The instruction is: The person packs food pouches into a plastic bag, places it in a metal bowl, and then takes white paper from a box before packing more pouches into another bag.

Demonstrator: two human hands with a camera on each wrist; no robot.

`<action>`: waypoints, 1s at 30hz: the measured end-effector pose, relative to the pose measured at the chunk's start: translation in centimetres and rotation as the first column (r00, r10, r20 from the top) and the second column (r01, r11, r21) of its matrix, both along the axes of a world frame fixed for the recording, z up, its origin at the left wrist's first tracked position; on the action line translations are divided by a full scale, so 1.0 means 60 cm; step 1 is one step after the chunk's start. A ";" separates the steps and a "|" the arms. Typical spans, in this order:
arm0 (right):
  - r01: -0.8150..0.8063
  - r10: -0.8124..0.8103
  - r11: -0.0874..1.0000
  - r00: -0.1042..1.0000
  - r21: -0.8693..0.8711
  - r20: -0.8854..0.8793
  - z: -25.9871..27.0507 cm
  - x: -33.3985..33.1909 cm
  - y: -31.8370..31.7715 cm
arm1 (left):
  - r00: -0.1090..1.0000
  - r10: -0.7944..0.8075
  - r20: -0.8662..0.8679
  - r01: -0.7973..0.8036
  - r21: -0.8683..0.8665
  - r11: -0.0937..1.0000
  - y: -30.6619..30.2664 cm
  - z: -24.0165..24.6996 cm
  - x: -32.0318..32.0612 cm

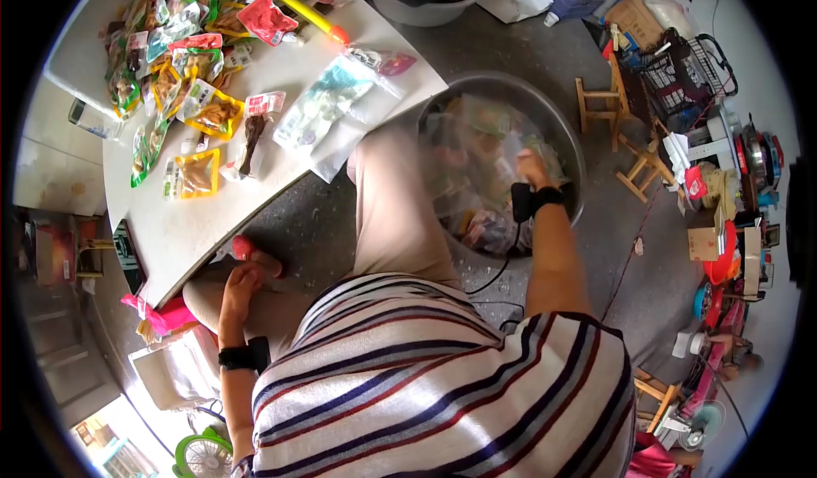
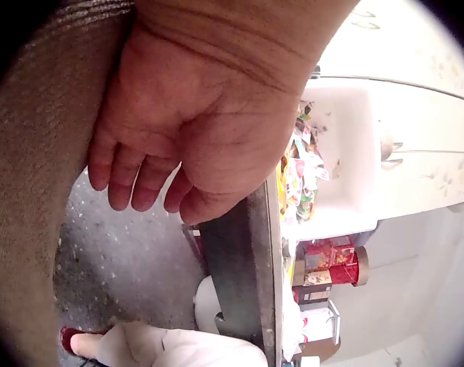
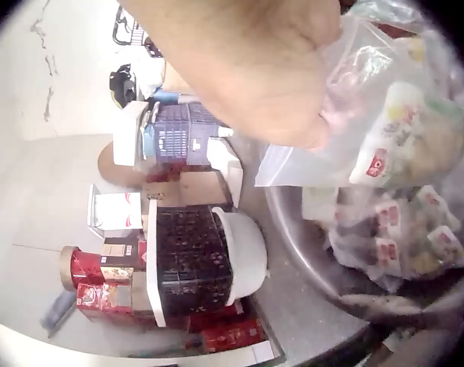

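Observation:
My right hand [image 1: 533, 168] is over a wide metal basin [image 1: 580, 167] beside my right leg. It grips the top of a clear plastic bag [image 3: 293, 166], which has a snack packet with a red and white label [image 3: 378, 164] inside. More bagged packets [image 3: 388, 245] fill the basin under it. The head view shows the held bag blurred. My left hand [image 1: 242, 289] lies by my left knee, fingers loosely bent and holding nothing. In the left wrist view its palm shows against the trouser leg [image 2: 33, 199].
On the white table [image 1: 183, 240] lie a heap of colourful snack packets [image 1: 179, 69], another filled clear bag [image 1: 336, 108] and a yellow stick [image 1: 302, 10] with an orange tip. Wooden stools [image 1: 600, 99] stand right of the basin. A black crate in a white tub [image 1: 425, 5] is beyond it.

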State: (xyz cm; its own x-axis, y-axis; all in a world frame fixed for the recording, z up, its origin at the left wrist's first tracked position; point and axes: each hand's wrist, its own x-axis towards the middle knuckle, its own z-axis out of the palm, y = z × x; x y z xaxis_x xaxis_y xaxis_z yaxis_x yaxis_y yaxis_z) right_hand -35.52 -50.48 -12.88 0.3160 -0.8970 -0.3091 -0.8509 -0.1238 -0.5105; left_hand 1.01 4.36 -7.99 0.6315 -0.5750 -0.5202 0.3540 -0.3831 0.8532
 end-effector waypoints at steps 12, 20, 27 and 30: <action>0.021 0.105 0.882 0.965 -0.471 0.240 0.023 0.174 -0.083 | 1.000 0.008 0.016 -0.009 0.048 0.999 0.003 -0.005 0.000; -0.270 0.321 0.930 0.927 -0.248 0.195 -0.041 0.211 0.149 | 0.996 0.087 -0.008 -0.087 0.029 0.996 0.010 0.014 -0.003; -0.246 0.423 0.891 0.759 -0.383 0.495 0.002 0.240 0.163 | 0.907 0.421 0.025 -0.407 -0.210 0.889 0.068 0.105 0.010; -0.242 0.313 0.950 0.727 -0.199 0.611 0.076 0.269 0.200 | 0.820 0.561 0.118 -0.500 -0.332 0.800 0.139 0.112 0.028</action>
